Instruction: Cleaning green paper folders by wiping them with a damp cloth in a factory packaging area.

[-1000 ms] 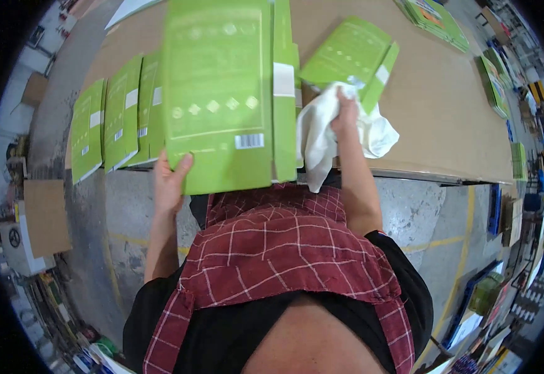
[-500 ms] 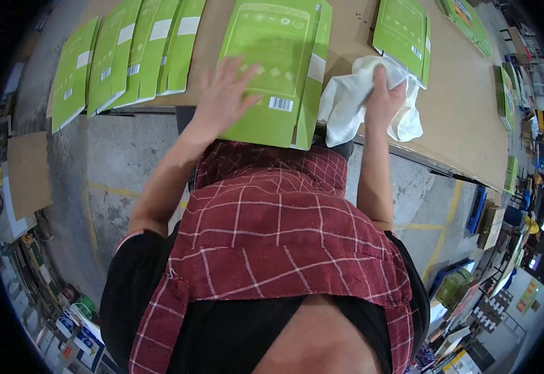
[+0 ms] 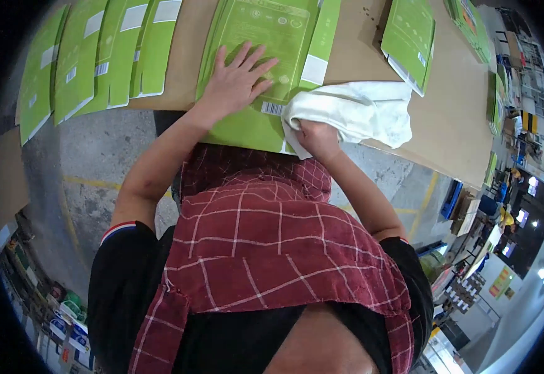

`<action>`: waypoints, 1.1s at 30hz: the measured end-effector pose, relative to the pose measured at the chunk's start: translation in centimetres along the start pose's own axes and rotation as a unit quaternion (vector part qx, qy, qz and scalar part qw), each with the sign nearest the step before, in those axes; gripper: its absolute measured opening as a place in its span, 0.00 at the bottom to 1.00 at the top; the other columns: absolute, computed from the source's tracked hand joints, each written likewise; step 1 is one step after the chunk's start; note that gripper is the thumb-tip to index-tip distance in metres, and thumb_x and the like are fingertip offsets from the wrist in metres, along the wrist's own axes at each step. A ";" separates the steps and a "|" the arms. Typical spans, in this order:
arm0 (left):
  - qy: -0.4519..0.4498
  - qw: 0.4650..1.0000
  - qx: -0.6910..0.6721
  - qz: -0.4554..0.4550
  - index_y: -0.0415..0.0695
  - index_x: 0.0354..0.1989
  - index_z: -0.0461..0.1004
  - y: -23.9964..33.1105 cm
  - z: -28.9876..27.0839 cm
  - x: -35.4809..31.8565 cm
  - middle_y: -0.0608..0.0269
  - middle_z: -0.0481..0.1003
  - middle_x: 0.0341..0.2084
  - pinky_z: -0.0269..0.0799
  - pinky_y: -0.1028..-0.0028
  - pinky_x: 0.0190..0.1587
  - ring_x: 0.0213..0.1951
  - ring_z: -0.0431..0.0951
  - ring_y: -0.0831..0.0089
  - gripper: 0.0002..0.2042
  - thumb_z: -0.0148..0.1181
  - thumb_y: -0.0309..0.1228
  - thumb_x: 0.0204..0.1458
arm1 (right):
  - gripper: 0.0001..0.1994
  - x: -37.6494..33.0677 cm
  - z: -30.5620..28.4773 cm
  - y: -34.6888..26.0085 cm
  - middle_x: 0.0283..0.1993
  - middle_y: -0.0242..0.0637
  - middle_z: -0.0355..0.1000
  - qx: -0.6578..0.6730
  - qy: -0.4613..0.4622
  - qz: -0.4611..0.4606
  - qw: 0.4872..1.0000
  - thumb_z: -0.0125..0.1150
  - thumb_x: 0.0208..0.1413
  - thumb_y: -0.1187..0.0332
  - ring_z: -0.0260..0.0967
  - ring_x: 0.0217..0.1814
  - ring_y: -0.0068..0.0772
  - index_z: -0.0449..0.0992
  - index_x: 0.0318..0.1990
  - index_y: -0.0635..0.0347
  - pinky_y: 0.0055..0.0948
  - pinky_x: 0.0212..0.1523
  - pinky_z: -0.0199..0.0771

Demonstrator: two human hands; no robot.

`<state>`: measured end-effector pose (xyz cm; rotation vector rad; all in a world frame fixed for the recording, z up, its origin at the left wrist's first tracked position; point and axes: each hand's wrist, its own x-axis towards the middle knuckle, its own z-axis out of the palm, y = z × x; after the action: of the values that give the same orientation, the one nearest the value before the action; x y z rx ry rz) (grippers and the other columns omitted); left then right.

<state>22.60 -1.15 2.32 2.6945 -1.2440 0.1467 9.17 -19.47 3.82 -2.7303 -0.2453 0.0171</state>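
A flat green cardboard box [image 3: 272, 59] with a barcode lies in front of me at the table's near edge. My left hand [image 3: 233, 84] rests on it with the fingers spread wide. In my right hand [image 3: 317, 138] a white cloth [image 3: 365, 112] is bunched, the fingers closed around it. The cloth touches the near right corner of the box and trails rightward over the table. Part of the box's right side is hidden beneath it.
Several like green boxes [image 3: 82, 62] overlap in a row at the left. Another green stack [image 3: 409, 40] stands at the right, with more piles [image 3: 469, 28] beyond. Brown board covers the table [image 3: 443, 118]. Yellow lines mark the concrete floor [image 3: 107, 149].
My right hand has moved left and nearer with the cloth, onto the near right corner of the box. My left hand has shifted right and now lies flat on the box.
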 end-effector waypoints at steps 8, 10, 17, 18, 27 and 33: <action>0.005 0.999 -0.051 -0.006 0.58 0.54 0.58 0.1 -1.2 -0.2 0.64 0.56 0.56 0.38 0.47 0.55 0.58 0.53 0.65 0.22 0.42 0.47 0.51 | 0.09 12.9 -1.2 5.9 0.25 0.56 0.68 -0.111 0.055 0.048 0.991 0.52 0.46 0.68 0.68 0.23 0.52 0.65 0.31 0.65 0.42 0.25 0.69; 0.000 0.999 -0.051 -0.011 0.58 0.54 0.59 -0.1 -1.5 -0.3 0.64 0.57 0.55 0.39 0.47 0.55 0.58 0.54 0.65 0.21 0.43 0.47 0.51 | 0.08 16.9 -1.3 7.5 0.26 0.55 0.68 -0.156 0.096 0.062 0.981 0.50 0.46 0.69 0.69 0.26 0.52 0.65 0.31 0.66 0.42 0.26 0.69; 0.012 0.997 -0.072 0.006 0.58 0.55 0.57 0.7 -1.0 1.2 0.64 0.56 0.56 0.40 0.47 0.55 0.58 0.54 0.64 0.22 0.43 0.47 0.51 | 0.11 23.7 -1.9 14.5 0.43 0.54 0.67 -0.064 0.144 0.227 0.961 0.51 0.42 0.74 0.63 0.49 0.47 0.71 0.37 0.61 0.34 0.44 0.66; -0.012 0.997 -0.070 -0.022 0.60 0.56 0.56 0.0 -0.9 0.4 0.64 0.55 0.56 0.40 0.48 0.55 0.58 0.53 0.64 0.22 0.43 0.46 0.51 | 0.09 22.0 -1.0 11.2 0.36 0.51 0.69 -0.110 0.117 0.185 0.969 0.46 0.46 0.72 0.67 0.38 0.49 0.67 0.35 0.62 0.40 0.36 0.68; 0.007 0.993 -0.109 -0.033 0.48 0.53 0.59 0.0 -0.9 0.0 0.63 0.56 0.56 0.40 0.47 0.55 0.59 0.52 0.65 0.21 0.41 0.42 0.52 | 0.20 4.5 2.7 -0.3 0.39 0.56 0.65 -0.274 0.080 -0.126 0.950 0.48 0.42 0.69 0.64 0.43 0.54 0.63 0.46 0.68 0.46 0.46 0.64; -0.002 0.995 -0.099 -0.028 0.45 0.52 0.59 0.1 -1.3 0.3 0.63 0.56 0.55 0.40 0.48 0.56 0.59 0.51 0.65 0.21 0.42 0.41 0.52 | 0.12 23.6 -1.4 10.4 0.26 0.53 0.69 -0.159 0.218 0.033 0.962 0.46 0.48 0.68 0.68 0.26 0.55 0.63 0.38 0.66 0.47 0.27 0.69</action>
<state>22.69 -1.21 3.63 2.5556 -1.1197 0.0087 34.26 -25.32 1.57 -2.9607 -0.0299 -0.6492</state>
